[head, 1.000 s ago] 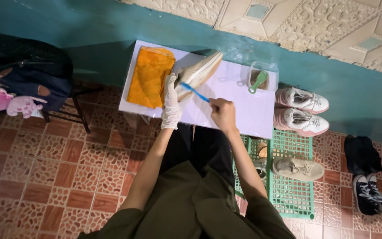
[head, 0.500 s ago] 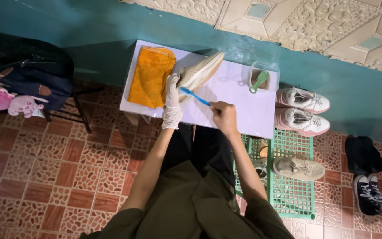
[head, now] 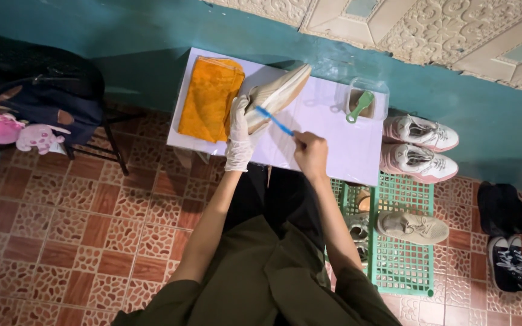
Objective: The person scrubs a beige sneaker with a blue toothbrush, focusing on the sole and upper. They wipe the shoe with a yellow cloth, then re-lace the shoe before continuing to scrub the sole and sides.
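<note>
Nearest me, my right hand (head: 310,154) is closed tight around the handle of a blue brush (head: 274,121), its head touching the side of the shoe (head: 276,95). My gloved left hand (head: 238,137) is wrapped shut on the shoe's heel end, holding it tilted just above the white surface (head: 333,142). I judge the scrubbing to be mid-way: I cannot tell how much of the shoe is clean, and the pink pair (head: 418,148) beside the surface and the shoe on the green rack (head: 403,265) look untouched. Beyond lie an orange cloth (head: 209,96) and a clear tub (head: 367,99) with a green brush inside.
</note>
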